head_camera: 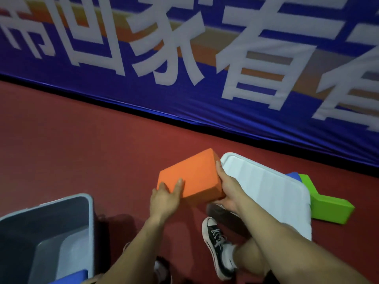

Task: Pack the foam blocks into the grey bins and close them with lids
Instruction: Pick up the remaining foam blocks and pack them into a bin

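Note:
An orange foam block is held above the red floor between both hands. My left hand grips its near left corner and my right hand holds its right end. An open grey bin stands at the lower left, with a blue foam block showing at its bottom edge. A white lid lies flat on the floor to the right of the orange block. Beyond the lid lie a green foam block and part of a second blue foam block.
A blue banner with large white characters runs along the far side of the red floor. My black-and-white shoe and bare leg sit below my hands.

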### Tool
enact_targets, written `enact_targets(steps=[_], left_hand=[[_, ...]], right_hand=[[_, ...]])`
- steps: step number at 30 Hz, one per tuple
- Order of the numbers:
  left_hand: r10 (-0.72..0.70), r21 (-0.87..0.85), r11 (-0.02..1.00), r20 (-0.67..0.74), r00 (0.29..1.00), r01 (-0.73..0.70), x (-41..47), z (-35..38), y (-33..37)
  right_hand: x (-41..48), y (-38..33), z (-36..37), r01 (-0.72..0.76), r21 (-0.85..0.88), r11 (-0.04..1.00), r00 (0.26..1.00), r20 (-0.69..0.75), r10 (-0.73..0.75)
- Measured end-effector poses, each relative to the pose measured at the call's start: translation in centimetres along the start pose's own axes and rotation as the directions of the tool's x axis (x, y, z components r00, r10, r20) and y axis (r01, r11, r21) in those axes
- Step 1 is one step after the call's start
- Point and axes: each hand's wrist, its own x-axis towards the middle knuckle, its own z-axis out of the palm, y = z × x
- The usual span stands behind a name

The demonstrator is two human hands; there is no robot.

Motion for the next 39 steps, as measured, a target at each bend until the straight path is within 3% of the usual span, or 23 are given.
enact_targets(steps=[3,7,10,13,16,19,25,39], left_hand=[[-0.065,-0.015,0.998,0.116,0.991,0.067,-4.1,1.6,2.7],[-0.041,-0.315,0.940,0.270,0.962,0.129,-7.4,4.7,6.8],[-0.056,-0.429,0.882,0.318,0.946,0.197,-7.7,7.7,9.1],[-0.060,-0.369,0.893,0.473,0.879,0.259,-8.1,10.9,11.8],[-0.009,-0.312,0.921,0.579,0.815,0.232,-8.9,14.5,14.7],[0.009,-0.260,0.944,0.634,0.774,0.202,-9.2,18.4,16.6],[0.089,-0.319,0.924,0.714,0.694,0.209,-8.6,26.1,19.2],[0.161,-0.358,0.917,0.736,0.657,0.177,0.0,45.0,27.3]], right_hand=[[-3.4,1.4,-1.1,0.099,0.000,0.995,0.995,-0.018,-0.099],[-5.3,2.3,-3.2,0.246,-0.127,0.961,0.963,-0.083,-0.257],[-5.9,1.6,-6.3,0.247,-0.142,0.959,0.962,-0.081,-0.260],[-6.5,0.6,-10.9,0.227,-0.096,0.969,0.968,-0.090,-0.235],[-6.5,0.1,-15.7,0.221,-0.059,0.974,0.967,-0.116,-0.226],[-6.5,-0.5,-20.0,0.204,-0.050,0.978,0.966,-0.149,-0.209],[-5.3,-1.9,-27.1,0.206,-0.005,0.979,0.940,-0.276,-0.200],[11.2,-5.3,-46.0,0.254,0.196,0.947,0.888,-0.436,-0.147]])
